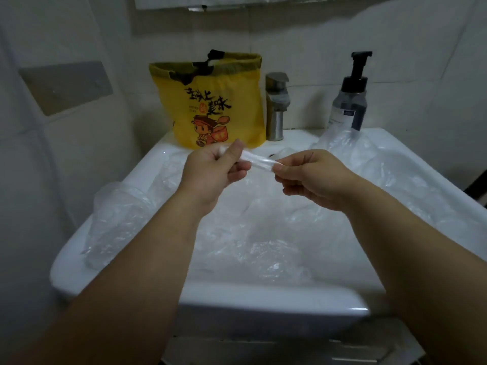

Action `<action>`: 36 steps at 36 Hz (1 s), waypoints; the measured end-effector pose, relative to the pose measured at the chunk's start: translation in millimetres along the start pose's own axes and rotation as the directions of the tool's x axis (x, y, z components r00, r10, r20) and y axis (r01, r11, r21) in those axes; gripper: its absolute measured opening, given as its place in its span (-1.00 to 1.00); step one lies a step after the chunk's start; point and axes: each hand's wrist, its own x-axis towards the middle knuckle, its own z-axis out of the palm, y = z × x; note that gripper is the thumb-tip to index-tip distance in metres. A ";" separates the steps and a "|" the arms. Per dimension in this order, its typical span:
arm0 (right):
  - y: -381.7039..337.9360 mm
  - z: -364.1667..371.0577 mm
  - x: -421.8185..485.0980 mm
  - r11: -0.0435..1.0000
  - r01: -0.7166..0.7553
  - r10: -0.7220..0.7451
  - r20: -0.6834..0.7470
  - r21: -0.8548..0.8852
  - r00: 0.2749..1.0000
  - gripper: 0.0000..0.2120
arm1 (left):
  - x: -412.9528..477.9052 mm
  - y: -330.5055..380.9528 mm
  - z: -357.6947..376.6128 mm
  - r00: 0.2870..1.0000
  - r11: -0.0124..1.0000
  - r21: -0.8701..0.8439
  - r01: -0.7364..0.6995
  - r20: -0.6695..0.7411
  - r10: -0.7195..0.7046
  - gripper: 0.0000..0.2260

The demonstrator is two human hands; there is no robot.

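Two hands hold one strip of clear film (259, 162) taut above the sink (263, 299). The left hand (210, 169) curls round its bunched end; the right hand (313, 177) pinches the other end, hiding the tip. Crumpled clear plastic (250, 233) fills the basin, piece count unclear, covering the pump bottle (349, 98) foot. One yellow bag (218, 101) and one faucet (275, 106) stand behind.

Dim, flat indoor light; the picture is soft throughout.
Weak light falls from above, leaving small glints on the sink (358, 309) rim and deep shadow under its front edge. The yellow bag (210, 101) is the sharpest thing, while the plastic strip (259, 162) is smeared and the near forearms (131, 285) are soft. The wall tiles (66, 85) bow at the left edge, and the corners darken.
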 end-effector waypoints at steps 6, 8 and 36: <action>-25.8 2.8 1.0 0.997 0.068 -0.066 0.042 -0.031 0.997 -0.89 | 6.5 22.9 -8.6 0.995 0.985 0.149 -0.084 -0.039 0.090 -0.89; -38.4 6.6 3.6 0.994 0.096 -0.094 0.051 -0.048 0.994 -0.88 | 12.2 33.5 -13.5 0.994 0.988 0.129 -0.086 -0.057 0.094 -0.92; -153.7 50.8 124.2 0.641 0.214 -0.444 -0.128 -0.737 0.887 -0.42 | 69.4 114.3 -59.4 0.914 0.865 0.446 -0.229 -0.207 0.348 -0.74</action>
